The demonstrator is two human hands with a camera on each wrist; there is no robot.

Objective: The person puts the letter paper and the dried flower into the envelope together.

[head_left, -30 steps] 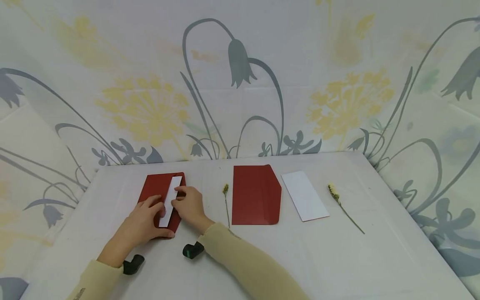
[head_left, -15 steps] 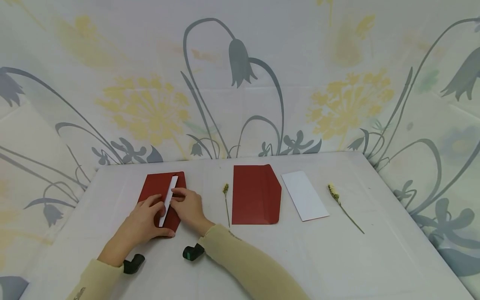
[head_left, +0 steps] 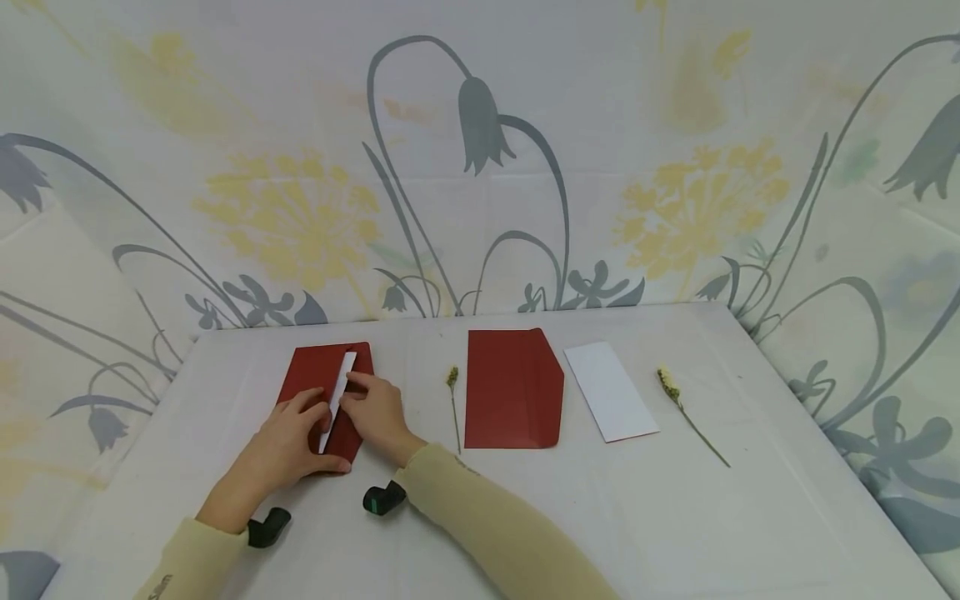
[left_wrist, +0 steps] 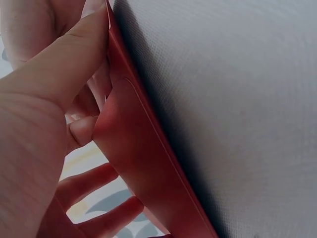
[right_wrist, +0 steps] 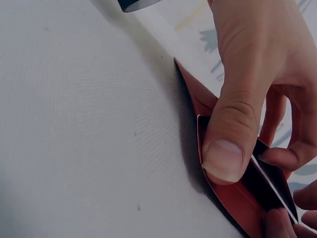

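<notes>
At the left of the table in the head view lies a red envelope point(head_left: 313, 365), its flap side towards the right. A narrow strip of white card point(head_left: 344, 369) sticks out of its opening, the rest hidden inside. My left hand point(head_left: 281, 450) grips the envelope, fingers over its body and thumb at the near edge. In the right wrist view that thumb point(right_wrist: 228, 158) presses the envelope's red paper beside the thin white card edge. My right hand point(head_left: 378, 417) pinches the card's exposed edge. The left wrist view shows the envelope's red underside point(left_wrist: 143, 153) tilted off the table.
A small dried flower point(head_left: 453, 400) lies beside a second red envelope point(head_left: 498, 387). Further right are a white card point(head_left: 611, 392) and another dried flower point(head_left: 682, 408). A floral-patterned cloth point(head_left: 480, 242) rises behind the white table point(head_left: 675, 517).
The white card has slid left, deeper into the red envelope, so a narrower strip shows. My right hand has shifted slightly left with it. The left hand has hardly moved.
</notes>
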